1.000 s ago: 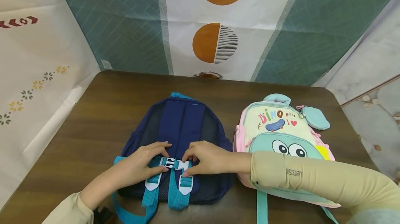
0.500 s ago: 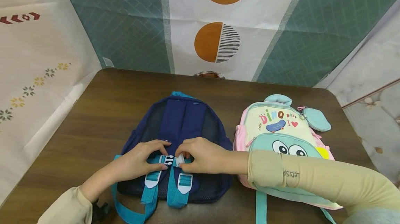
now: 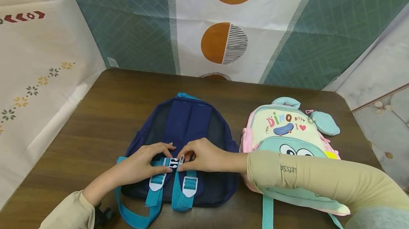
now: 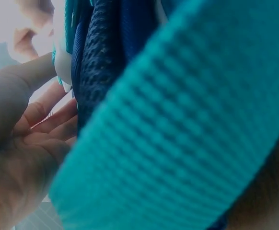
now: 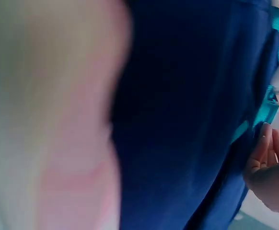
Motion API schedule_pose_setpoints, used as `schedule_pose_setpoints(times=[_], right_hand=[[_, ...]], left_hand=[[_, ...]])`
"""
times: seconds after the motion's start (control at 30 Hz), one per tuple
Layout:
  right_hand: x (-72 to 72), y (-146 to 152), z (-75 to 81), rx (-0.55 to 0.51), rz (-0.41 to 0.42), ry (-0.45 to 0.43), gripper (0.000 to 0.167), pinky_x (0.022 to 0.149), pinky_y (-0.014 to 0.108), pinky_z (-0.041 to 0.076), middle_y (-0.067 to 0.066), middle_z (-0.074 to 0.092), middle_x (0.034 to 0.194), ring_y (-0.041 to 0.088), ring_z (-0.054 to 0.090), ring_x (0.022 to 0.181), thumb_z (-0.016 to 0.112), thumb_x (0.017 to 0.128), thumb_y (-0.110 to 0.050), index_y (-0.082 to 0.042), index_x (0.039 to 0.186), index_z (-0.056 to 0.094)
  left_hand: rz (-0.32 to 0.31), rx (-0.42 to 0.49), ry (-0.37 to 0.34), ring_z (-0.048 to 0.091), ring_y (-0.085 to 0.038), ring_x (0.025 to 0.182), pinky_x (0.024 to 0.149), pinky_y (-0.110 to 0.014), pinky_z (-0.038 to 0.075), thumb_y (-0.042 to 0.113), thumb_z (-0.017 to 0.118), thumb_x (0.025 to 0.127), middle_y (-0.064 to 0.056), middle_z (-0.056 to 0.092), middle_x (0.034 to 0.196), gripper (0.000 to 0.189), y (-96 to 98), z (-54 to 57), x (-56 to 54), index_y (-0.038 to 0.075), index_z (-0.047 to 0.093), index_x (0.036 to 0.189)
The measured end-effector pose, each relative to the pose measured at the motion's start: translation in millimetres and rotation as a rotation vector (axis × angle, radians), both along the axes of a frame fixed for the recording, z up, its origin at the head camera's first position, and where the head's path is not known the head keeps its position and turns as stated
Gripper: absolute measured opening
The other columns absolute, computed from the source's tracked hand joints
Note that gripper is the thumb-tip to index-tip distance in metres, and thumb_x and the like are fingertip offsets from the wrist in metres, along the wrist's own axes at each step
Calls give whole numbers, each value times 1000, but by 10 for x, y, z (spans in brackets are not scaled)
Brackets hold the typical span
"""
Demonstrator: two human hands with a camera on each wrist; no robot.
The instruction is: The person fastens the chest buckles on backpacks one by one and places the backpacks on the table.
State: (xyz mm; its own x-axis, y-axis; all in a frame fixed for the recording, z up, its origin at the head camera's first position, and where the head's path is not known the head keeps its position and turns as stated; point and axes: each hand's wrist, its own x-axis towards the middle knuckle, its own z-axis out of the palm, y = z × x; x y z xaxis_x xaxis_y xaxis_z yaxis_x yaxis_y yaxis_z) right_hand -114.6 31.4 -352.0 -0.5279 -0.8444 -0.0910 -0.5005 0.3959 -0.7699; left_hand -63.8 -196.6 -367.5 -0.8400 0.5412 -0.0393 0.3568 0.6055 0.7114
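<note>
A navy backpack [image 3: 183, 126] lies with its strap side up. My left hand [image 3: 143, 161] pinches the white pronged half [image 3: 173, 163] of a side-release buckle on its teal strap. In my right hand [image 3: 204, 156] is the white socket half [image 3: 181, 160], tipped on edge between thumb and fingers, right beside the prongs. Whether the halves touch, I cannot tell. Below them are two white strap adjusters [image 3: 190, 186]. A teal strap [image 4: 178, 134] crosses close in the left wrist view; the backpack's navy side [image 5: 187, 105] fills much of the right wrist view.
A pastel dinosaur backpack [image 3: 281, 143] lies to the right, partly under my right forearm, with a small pouch [image 3: 326, 123] on it. Both bags rest on a brown wooden table [image 3: 127, 94]. Patterned cloth [image 3: 143, 26] hangs behind.
My right hand has shifted left and slightly up. The socket half, flat beside the prongs a second ago, has turned on edge. My left hand keeps hold of the pronged half.
</note>
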Motion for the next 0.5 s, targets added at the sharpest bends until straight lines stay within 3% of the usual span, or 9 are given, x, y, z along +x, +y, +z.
schedule_pose_setpoints(times=[0.1,0.2,0.37,0.5], right_hand=[[11,-16,7,4,-52,-78,27,71,16,49,-3,66,92,1,58,79,72,83,-26,-10,105,71],[45,-20,24,-5,-69,-82,28,76,18,48,-4,67,97,1,58,86,68,86,-28,-13,109,69],[81,0,75,-46,-45,34,26,72,18,49,-5,68,91,-1,58,83,65,88,-25,-12,112,67],[84,18,89,-25,-33,106,30,67,15,48,-3,69,89,-2,57,76,67,87,-23,-10,114,66]], left_hand=[[-3,17,5,48,-31,123,94,-47,44,33,69,84,-9,54,132,21,1,-6,10,22,59,99],[-1,36,5,50,-29,122,94,-47,44,32,69,84,-9,56,130,22,-13,3,12,22,59,101],[18,73,40,57,-25,115,88,-43,49,30,68,85,-7,62,122,20,-69,43,15,23,62,103],[67,95,145,63,-16,103,82,-35,53,27,72,82,-1,67,112,21,-94,59,42,23,66,102]])
